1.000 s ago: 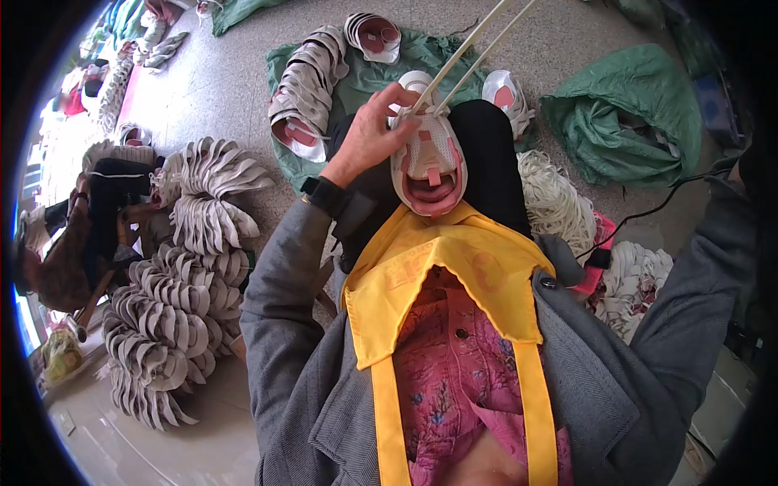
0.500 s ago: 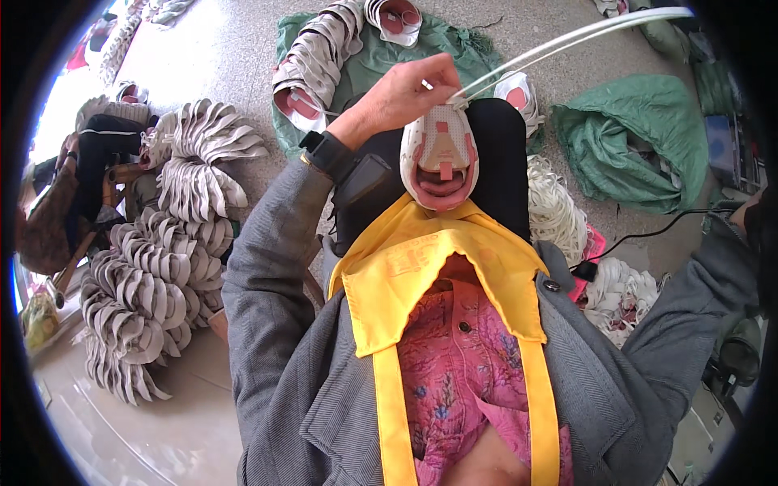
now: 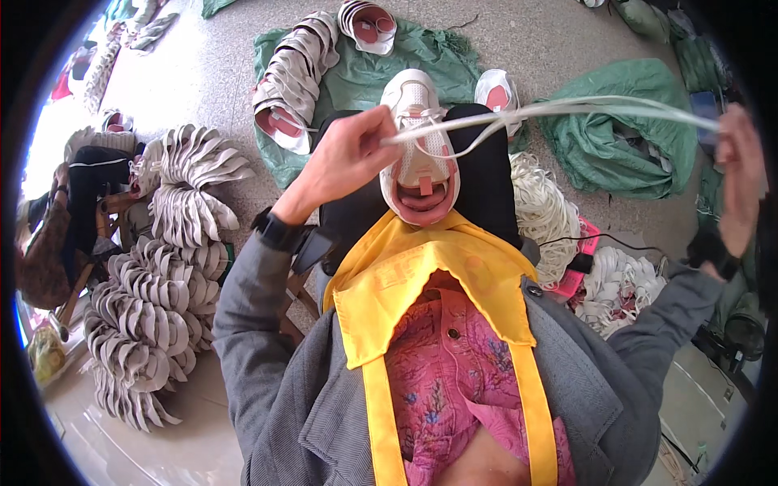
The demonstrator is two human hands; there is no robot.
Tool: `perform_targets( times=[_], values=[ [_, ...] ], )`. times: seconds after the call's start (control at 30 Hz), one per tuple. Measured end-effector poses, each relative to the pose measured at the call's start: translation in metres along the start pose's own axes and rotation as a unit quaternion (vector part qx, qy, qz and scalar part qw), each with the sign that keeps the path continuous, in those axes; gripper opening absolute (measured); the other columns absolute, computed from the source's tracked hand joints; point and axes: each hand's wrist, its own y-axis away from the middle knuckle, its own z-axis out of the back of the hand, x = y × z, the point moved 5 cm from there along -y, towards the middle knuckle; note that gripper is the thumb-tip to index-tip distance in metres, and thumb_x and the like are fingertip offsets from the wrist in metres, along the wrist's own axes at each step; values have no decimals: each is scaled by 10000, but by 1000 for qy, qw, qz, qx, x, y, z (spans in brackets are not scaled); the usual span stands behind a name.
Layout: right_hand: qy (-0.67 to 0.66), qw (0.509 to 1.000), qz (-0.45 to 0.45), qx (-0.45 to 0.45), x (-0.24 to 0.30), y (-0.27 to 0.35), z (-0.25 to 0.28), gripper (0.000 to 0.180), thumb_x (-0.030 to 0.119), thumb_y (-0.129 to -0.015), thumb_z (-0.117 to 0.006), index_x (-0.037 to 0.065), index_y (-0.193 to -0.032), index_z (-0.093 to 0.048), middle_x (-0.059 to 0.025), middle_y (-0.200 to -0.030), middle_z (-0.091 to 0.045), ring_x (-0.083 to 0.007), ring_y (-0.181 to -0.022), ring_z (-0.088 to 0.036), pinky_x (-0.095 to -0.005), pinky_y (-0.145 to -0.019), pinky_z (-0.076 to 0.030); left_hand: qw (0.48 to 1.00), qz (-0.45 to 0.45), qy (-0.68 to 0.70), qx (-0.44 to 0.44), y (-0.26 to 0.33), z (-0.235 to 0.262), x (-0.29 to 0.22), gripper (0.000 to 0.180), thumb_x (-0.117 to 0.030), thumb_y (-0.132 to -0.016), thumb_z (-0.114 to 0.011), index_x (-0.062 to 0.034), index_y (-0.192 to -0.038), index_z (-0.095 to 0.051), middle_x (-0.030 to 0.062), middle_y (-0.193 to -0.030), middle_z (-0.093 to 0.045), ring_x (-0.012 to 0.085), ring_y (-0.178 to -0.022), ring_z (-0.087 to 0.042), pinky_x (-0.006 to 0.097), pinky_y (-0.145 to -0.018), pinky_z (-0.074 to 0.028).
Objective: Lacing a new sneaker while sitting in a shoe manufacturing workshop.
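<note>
A white sneaker with pink lining rests on my lap, its opening toward me. White shoelace runs from its upper part and stretches out to the right. Just left of the shoe, my left hand is closed in a pinch on the lace. Far out at the right edge, my right hand grips the other end of the lace; its fingers are smeared by motion. Between the hands the lace hangs in a loose double strand over the shoe.
Stacked grey-white shoe pieces lie at the left. Beyond my knees, a row of shoes sits on a green sheet. At right are a bundle of white laces, a pink basket and a green sack.
My right hand has come into clearer view at the right, holding the lace. My left hand has moved down and left from the shoe's front, and the lace has dropped lower.
</note>
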Motion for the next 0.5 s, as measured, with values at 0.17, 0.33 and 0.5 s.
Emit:
perform_targets(
  times=[0.17, 0.33, 0.5],
  values=[
    [61, 950, -244, 185, -102, 67, -123, 211, 263, -996, -661, 111, -1139, -691, -10, -880, -709, -23, -537, -521, -184, -467, -457, 993, 92, 9, 75, 42, 15, 4, 176, -56, -911, -707, -33, -880, -535, -30, -796, -498, 50, -757, -464, 233, -682, -419],
    [-51, 960, -62, 267, -31, 101, -287, 378, 128, -876, -777, 72, -1239, -683, -63, -1019, -724, -60, -617, -595, -254, -537, -476, 979, 143, 1, 147, 69, 43, 5, 181, -48, -910, -713, -42, -870, -536, -22, -800, -531, 55, -763, -504, 240, -678, -441],
    [-37, 956, 172, 236, -14, 108, -337, 246, 85, -905, -681, 6, -1138, -665, -184, -1006, -705, -364, -834, -682, -409, -728, -542, 946, 307, 43, 89, 110, 84, 35, 221, -159, -959, -694, -32, -825, -572, 16, -728, -635, 51, -668, -561, 242, -590, -422]
  ],
)
